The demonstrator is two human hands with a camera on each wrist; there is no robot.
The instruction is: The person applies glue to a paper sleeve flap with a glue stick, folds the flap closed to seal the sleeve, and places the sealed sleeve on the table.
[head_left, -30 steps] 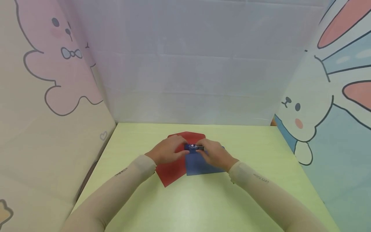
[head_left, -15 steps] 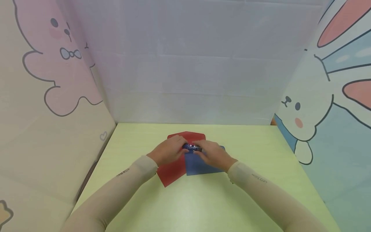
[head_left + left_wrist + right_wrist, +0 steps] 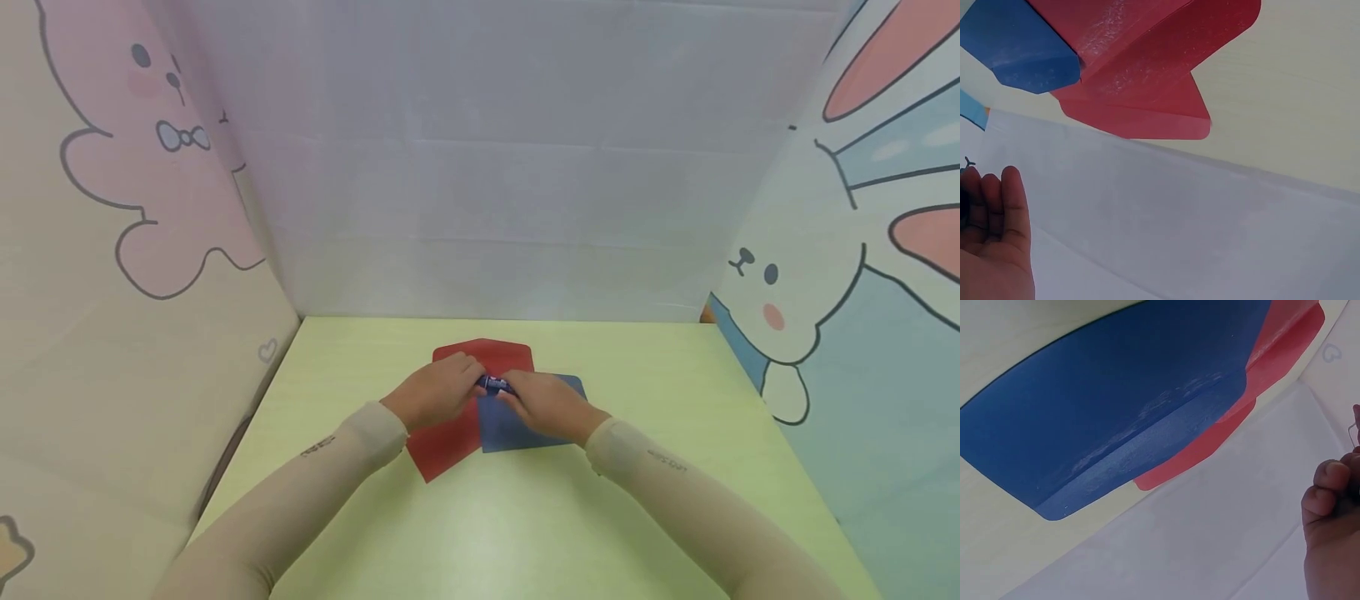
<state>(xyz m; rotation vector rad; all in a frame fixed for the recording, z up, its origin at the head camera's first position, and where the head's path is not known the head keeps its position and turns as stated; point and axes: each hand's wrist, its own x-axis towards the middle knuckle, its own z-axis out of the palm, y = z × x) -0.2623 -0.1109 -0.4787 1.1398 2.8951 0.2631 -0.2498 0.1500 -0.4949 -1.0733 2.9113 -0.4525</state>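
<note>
In the head view, a dark blue tube with a pale label, like a glue stick (image 3: 495,384), lies sideways between my two hands above the envelopes. My left hand (image 3: 437,390) holds its left end, and my right hand (image 3: 555,406) grips the right end, covering it. Below them on the table are a blue envelope (image 3: 517,425) and red envelopes (image 3: 442,454), partly overlapping. The left wrist view shows folded flaps on the red envelope (image 3: 1141,119) and blue envelope (image 3: 1035,69). At the right wrist view's edge, curled fingers (image 3: 1319,503) surround something dark.
A pale yellow-green table (image 3: 480,533) extends around the envelopes. Behind it hangs a plain whitish cloth wall (image 3: 487,208). Side curtains carry a pink cartoon bear (image 3: 150,167) on the left and a white rabbit (image 3: 795,275) on the right.
The right hand has turned and shifted slightly left over the glue stick, so less of the tube shows. The tube has tilted slightly, right end lower. The envelopes stay in place.
</note>
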